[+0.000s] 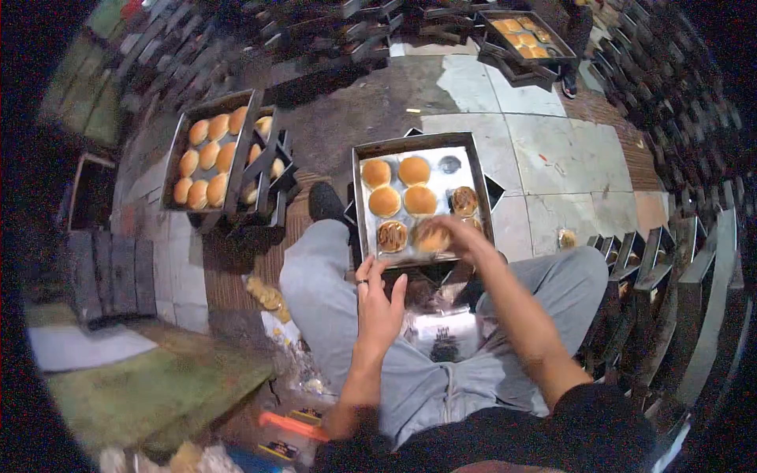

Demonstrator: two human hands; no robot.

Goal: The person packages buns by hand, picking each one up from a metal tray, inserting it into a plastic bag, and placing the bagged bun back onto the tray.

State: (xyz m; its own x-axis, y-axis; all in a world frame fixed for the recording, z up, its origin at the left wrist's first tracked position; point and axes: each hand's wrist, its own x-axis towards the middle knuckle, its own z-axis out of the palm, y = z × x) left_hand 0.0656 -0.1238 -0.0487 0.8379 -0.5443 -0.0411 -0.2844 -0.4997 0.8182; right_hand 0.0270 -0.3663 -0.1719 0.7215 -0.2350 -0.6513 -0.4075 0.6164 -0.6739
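Observation:
A square metal tray [414,143] of round buns stands in front of my crossed legs. Toward its left and middle sit several glossy whole buns [385,202]; a bun with a dark streaked top [392,236] lies near the front left, and another dark-topped bun [464,202] is at the right. My left hand [381,303], with a ring on one finger, has its fingers outstretched at the tray's near rim and its thumb apart. Over the front row, my right hand [467,240] reaches to a bun [431,239]; its fingertips are smeared by motion where they overlap it.
On the left, another tray of buns [207,155] rests on stacked trays. A further bun tray [520,38] stands at the back right near a person's leg [577,47]. Dark metal trays [662,276] line the right side. A clear plastic package [444,335] lies between my legs.

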